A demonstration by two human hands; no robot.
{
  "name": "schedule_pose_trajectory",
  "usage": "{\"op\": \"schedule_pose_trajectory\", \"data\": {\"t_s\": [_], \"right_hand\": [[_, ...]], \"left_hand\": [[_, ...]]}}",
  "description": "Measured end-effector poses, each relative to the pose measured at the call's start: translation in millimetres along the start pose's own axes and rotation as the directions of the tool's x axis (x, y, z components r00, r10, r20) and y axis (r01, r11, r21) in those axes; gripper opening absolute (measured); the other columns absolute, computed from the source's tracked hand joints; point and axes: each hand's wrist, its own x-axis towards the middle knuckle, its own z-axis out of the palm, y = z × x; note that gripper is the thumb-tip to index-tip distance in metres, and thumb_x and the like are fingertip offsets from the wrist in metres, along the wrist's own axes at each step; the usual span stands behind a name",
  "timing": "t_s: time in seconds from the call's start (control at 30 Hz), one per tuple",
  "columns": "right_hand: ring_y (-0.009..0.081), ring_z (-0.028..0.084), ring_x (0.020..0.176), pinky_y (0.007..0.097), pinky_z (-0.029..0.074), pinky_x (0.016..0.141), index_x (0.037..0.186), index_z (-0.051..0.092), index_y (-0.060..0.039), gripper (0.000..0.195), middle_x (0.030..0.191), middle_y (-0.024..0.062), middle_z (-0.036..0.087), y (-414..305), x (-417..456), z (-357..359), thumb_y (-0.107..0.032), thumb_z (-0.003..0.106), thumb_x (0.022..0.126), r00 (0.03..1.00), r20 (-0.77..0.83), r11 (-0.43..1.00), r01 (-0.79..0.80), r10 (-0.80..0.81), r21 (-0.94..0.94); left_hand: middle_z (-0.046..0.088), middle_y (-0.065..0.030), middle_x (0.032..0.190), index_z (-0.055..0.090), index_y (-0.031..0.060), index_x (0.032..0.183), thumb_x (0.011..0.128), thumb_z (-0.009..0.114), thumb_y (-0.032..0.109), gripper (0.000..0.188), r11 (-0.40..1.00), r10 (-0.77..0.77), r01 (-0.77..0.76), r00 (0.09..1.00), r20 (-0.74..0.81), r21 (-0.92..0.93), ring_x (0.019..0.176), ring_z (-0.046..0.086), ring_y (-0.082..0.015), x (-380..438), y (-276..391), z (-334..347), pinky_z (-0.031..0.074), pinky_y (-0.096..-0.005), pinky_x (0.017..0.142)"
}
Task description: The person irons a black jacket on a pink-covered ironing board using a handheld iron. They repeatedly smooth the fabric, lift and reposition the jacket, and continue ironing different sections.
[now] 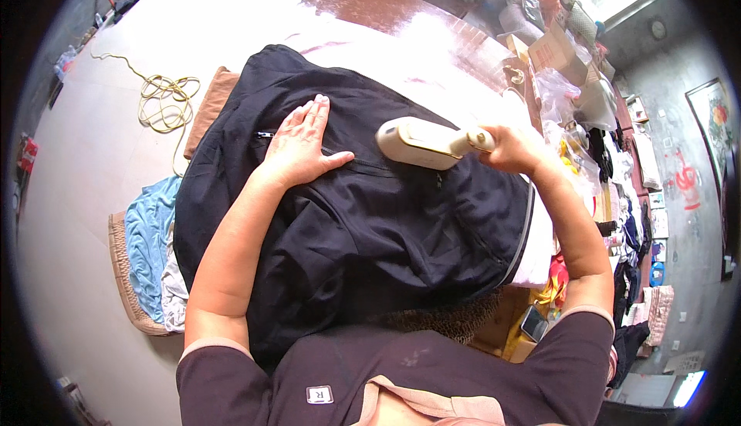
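Observation:
A dark zippered garment (359, 223), partly wrinkled, is spread over a white-covered surface (370, 50) in front of me. My left hand (301, 142) lies flat on the garment with its palm down, beside a small zipper pull (265, 135). My right hand (512, 149) is closed around the handle of a cream-coloured handheld appliance, which looks like a garment steamer or iron (419, 142). Its head is over the middle of the garment, near a zipper seam; whether it touches the cloth I cannot tell.
Left of the garment are a brown folded cloth (211, 113) and a woven basket (124, 275) with blue cloth (151, 241). A yellow cord (165, 102) lies coiled on the floor. Boxes (553, 58), plastic bags (556, 96) and clothes crowd the right side. A phone (534, 323) lies lower right.

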Motion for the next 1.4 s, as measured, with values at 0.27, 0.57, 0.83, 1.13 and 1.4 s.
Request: {"op": "schedule_pose_trajectory", "data": {"t_s": [0.27,0.57,0.83,1.13,1.4], "right_hand": [[0.0264,0.073,0.098,0.0374,0.054,0.091,0.116,0.073,-0.0116,0.036,0.103,0.0135,0.076,40.3,-53.9,-13.7,-0.012,0.066,0.080,0.995,-0.052,0.995,-0.092,0.090,-0.034],[0.0235,0.070,0.087,0.0355,0.053,0.082,0.114,0.072,-0.0078,0.038,0.095,0.0130,0.075,10.0,29.0,35.7,-0.013,0.066,0.077,0.981,-0.189,0.970,0.012,0.035,0.242],[0.0161,0.061,0.075,0.0327,0.050,0.069,0.103,0.068,-0.0024,0.030,0.081,0.0046,0.066,-1.6,14.0,18.8,-0.012,0.065,0.075,0.937,0.060,0.887,-0.346,0.345,0.304],[0.0132,0.064,0.068,0.0317,0.052,0.066,0.108,0.072,-0.0046,0.034,0.084,0.0084,0.073,45.3,-44.9,16.3,-0.010,0.067,0.074,0.897,-0.050,0.876,-0.414,0.438,0.246],[0.0187,0.065,0.085,0.0337,0.052,0.078,0.115,0.069,-0.0008,0.040,0.094,0.0114,0.072,-40.0,27.0,20.1,-0.007,0.061,0.076,0.975,-0.084,0.898,-0.155,0.207,0.412]], "left_hand": [[0.025,-0.0169,0.166,0.020,-0.0016,0.160,0.086,0.061,0.071,0.111,1.000,-0.023,0.023,1.000,0.009,-0.015,0.155,0.023,-0.0267,-0.8,2.2,-3.3,0.015,-0.0363,0.127],[0.025,-0.0187,0.166,0.019,-0.0034,0.159,0.083,0.065,0.070,0.116,0.998,-0.049,0.049,0.999,0.003,-0.028,0.155,0.023,-0.0279,1.2,2.7,-6.2,0.016,-0.0372,0.128],[0.024,-0.0198,0.166,0.022,-0.0035,0.159,0.081,0.063,0.074,0.117,0.998,-0.059,0.058,0.998,0.023,0.020,0.155,0.023,-0.0300,-0.1,-0.4,-2.6,0.016,-0.0377,0.127],[0.022,-0.0190,0.167,0.023,-0.0033,0.159,0.081,0.062,0.074,0.116,0.998,-0.059,0.060,0.998,0.023,-0.006,0.155,0.021,-0.0293,0.0,-1.2,-1.2,0.015,-0.0374,0.127],[0.023,-0.0188,0.167,0.019,-0.0027,0.160,0.080,0.066,0.071,0.118,0.994,-0.099,0.100,0.995,0.023,-0.052,0.155,0.021,-0.0291,-3.7,3.0,-11.5,0.015,-0.0375,0.127]]}}
